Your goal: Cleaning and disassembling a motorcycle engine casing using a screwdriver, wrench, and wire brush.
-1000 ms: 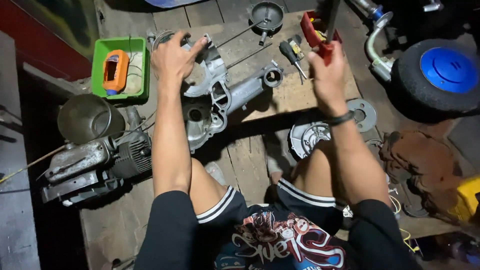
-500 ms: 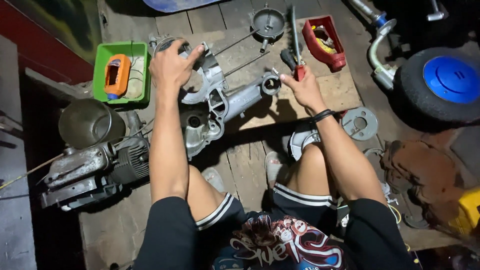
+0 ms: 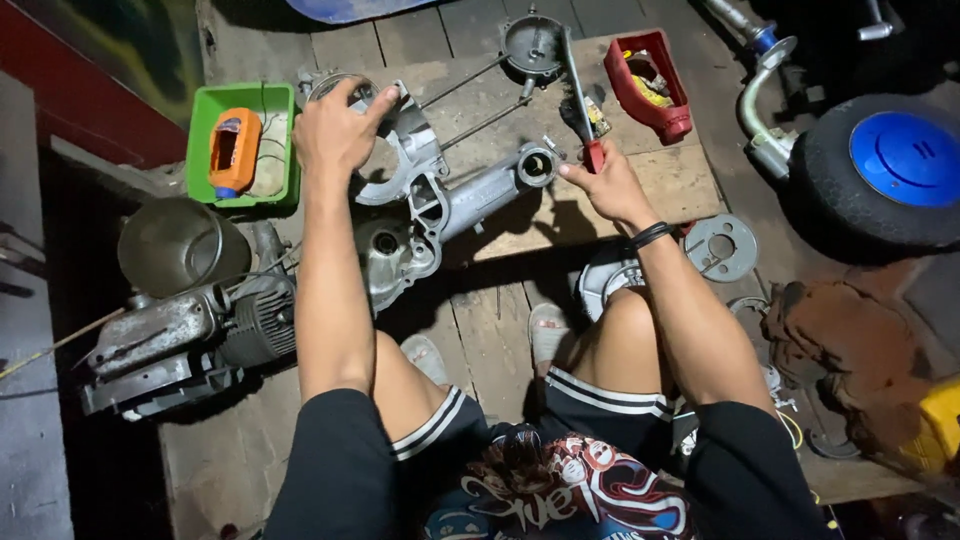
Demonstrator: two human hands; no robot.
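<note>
Lifted from beside the red tray (image 3: 650, 85), the screwdriver (image 3: 580, 100) now stands in his right hand (image 3: 605, 185), fingers closed around its handle, by the engine casing (image 3: 440, 190) on the board, which his left hand (image 3: 335, 130) grips.

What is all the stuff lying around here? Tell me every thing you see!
engine casing: 1, silver-grey, on the board, centre
screwdriver: 1, red and black handle, in the right hand
green tray: 1, green, far left, holds an orange part
red tray: 1, red, top right of the board
wheel: 1, black tyre with blue hub, right
motor: 1, grey, left floor
round plate: 1, grey, beside the right forearm
left hand: on the casing
right hand: grips the screwdriver
</note>
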